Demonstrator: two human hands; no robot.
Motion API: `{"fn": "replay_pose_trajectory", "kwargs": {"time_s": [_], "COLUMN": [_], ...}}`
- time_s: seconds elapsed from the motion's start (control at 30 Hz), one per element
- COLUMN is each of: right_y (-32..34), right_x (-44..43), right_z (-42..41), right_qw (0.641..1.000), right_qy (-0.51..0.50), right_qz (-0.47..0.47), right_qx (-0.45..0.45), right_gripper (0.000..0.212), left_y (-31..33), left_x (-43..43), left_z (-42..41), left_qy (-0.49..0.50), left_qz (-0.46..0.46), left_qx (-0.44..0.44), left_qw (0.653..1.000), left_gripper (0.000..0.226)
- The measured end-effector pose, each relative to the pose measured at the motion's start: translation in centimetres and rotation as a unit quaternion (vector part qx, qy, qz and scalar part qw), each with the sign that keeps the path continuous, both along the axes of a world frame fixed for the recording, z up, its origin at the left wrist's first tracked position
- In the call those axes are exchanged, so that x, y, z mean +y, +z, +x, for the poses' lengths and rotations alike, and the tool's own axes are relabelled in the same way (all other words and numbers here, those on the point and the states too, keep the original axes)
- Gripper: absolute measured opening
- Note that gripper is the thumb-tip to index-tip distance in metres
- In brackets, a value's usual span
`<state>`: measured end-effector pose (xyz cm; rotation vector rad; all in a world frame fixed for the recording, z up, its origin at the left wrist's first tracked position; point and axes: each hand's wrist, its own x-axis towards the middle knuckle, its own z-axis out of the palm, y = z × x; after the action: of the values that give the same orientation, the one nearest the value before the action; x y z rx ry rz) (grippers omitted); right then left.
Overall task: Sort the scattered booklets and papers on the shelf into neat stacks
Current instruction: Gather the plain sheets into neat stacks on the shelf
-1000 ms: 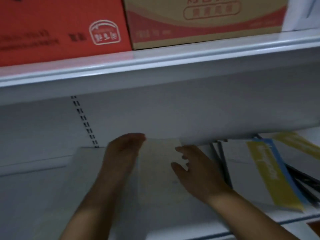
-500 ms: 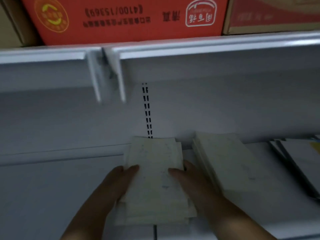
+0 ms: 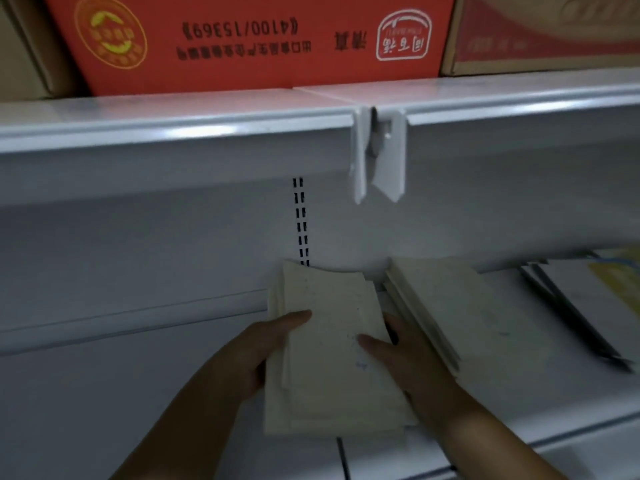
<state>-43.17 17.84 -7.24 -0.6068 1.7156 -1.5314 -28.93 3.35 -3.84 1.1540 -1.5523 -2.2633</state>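
Note:
A loose pile of cream papers (image 3: 329,344) lies in the middle of the white shelf (image 3: 121,393). My left hand (image 3: 256,351) grips its left edge with the thumb on top. My right hand (image 3: 408,358) holds the right edge, thumb pressed on the top sheet. The sheets in the pile are slightly fanned and uneven. A second cream stack (image 3: 453,317) lies just to the right, touching my right hand. At the far right are grey booklets (image 3: 581,306), one with a yellow patch, partly cut off by the frame edge.
The upper shelf (image 3: 207,123) overhangs close above, with a white bracket (image 3: 379,154) hanging down over the stacks. A red carton (image 3: 249,39) and brown boxes sit on it. The slotted back-wall rail (image 3: 300,220) runs down behind the pile.
The view has swung left and then settled. Both hands went from reaching over a sheet to clasping the cream pile by its sides; the pile now sits slightly nearer to me.

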Motion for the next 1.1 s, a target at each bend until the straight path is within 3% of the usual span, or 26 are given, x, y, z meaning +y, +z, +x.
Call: {"fn": "replay_pose_trajectory", "kwargs": {"time_s": [0.13,0.3,0.37,0.47,0.6,0.77,0.97,1.1], "right_y": [0.3,2.7,4.2,4.7,4.7,4.1,2.5,2.7], "right_x": [0.3,0.0,-0.5,-1.5,-3.7,-7.1,-8.2,-7.4], "right_z": [-1.3,-1.5,-0.6,1.4,4.3,8.5,12.0,12.4], "right_qw": [0.999,0.997,0.996,0.993,0.983,0.976,0.971,0.973], "right_qy": [-0.014,0.05,0.08,0.047,0.026,0.02,-0.012,0.014], "right_qz": [0.017,0.046,0.021,-0.042,-0.133,-0.187,-0.184,-0.173], "right_qx": [-0.024,-0.034,-0.014,0.097,0.127,0.109,0.152,0.156], "right_gripper": [0.046,0.035,0.046,0.078,0.08,0.049,0.064,0.046], "left_y": [-0.3,0.2,0.8,1.8,3.4,3.2,0.5,-0.5], "left_x": [1.4,3.2,3.5,2.5,0.5,-2.7,-5.1,-5.7], "left_z": [-0.6,1.0,2.7,5.5,8.4,12.4,15.5,15.7], "left_qy": [0.03,0.074,0.085,0.095,0.07,0.053,0.044,0.025], "left_qz": [-0.029,-0.129,-0.162,-0.211,-0.268,-0.299,-0.279,-0.26], "left_qx": [0.03,0.129,0.171,0.215,0.213,0.205,0.188,0.18], "left_qw": [0.999,0.98,0.968,0.949,0.937,0.93,0.94,0.948], "left_gripper": [0.062,0.048,0.05,0.065,0.064,0.073,0.076,0.099]}}
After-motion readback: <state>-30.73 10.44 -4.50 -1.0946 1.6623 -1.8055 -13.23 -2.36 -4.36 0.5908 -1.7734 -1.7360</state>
